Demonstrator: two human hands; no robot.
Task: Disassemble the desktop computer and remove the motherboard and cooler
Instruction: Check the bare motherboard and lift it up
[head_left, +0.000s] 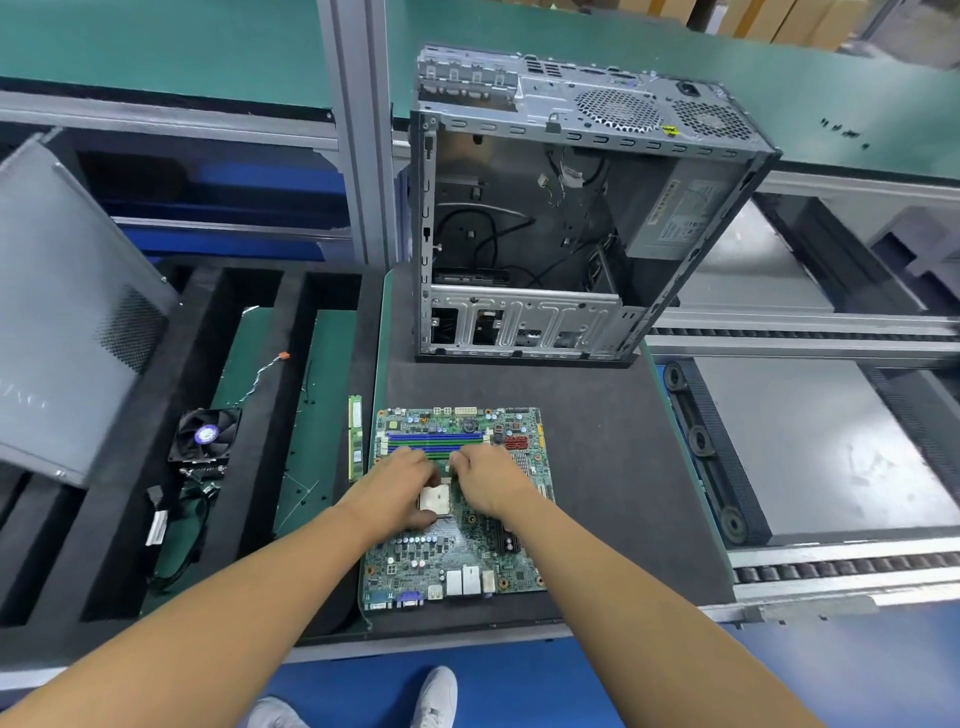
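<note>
The left hand and right hand cover the middle of the motherboard, so their grip cannot be told. The side panel and shoes are cut off at the edges. The print on the power supply is too blurred to read.

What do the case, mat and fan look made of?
Case: probably bare sheet steel; dull grey, stamped slots and folded edges.
Mat: dark and matte, maybe rubber or foam; cannot tell which.
Fan: black moulded plastic frame, it seems.

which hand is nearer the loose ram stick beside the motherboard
Left. The left hand is at the processor, just right of the ram stick; the right hand is farther right, beyond it.
</note>
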